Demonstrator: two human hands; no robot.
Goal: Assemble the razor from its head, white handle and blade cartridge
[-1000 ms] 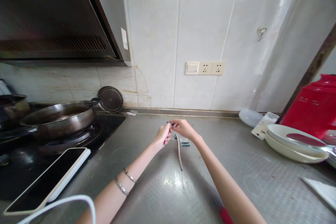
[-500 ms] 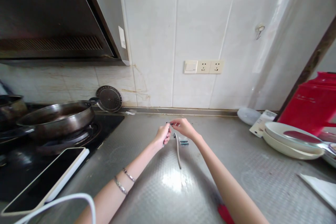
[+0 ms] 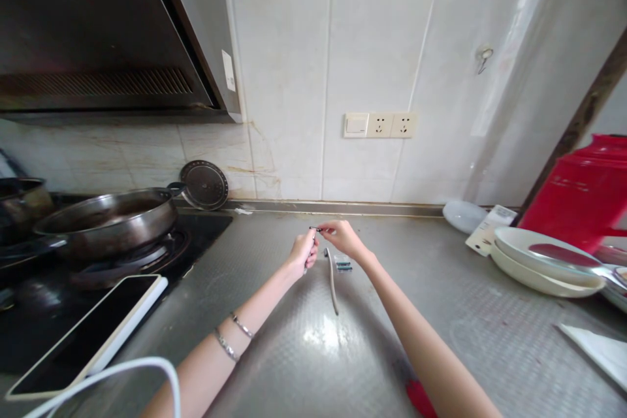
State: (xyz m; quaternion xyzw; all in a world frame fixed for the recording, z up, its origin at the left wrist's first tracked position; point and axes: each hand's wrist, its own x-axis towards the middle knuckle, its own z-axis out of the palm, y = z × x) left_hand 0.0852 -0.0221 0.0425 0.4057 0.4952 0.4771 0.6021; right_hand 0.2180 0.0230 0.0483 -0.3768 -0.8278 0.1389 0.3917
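Observation:
My left hand (image 3: 302,253) is closed round a slim dark-and-silver handle (image 3: 306,268), whose lower end shows below the fingers. At the top of that fist sits a small thin black piece (image 3: 314,228), and my right hand (image 3: 337,235) pinches its right end. The hands are close together above the counter; whether the black piece is joined to the handle, I cannot tell. Just below them lies a thin, slightly curved beige stick (image 3: 332,284) with a dark end. Beside it is a small clear pack (image 3: 343,264) with dark and teal strips.
A metal counter (image 3: 274,353) runs under my arms. At the left are a stove with a pan (image 3: 112,215), a phone (image 3: 93,333) and a white cable (image 3: 161,366). White dishes (image 3: 543,274) and a red flask (image 3: 582,189) stand at the right. Something red (image 3: 418,398) lies near the front.
The black piece at my fingertips shows a little more of its length to the left. Both hands otherwise keep nearly the same place.

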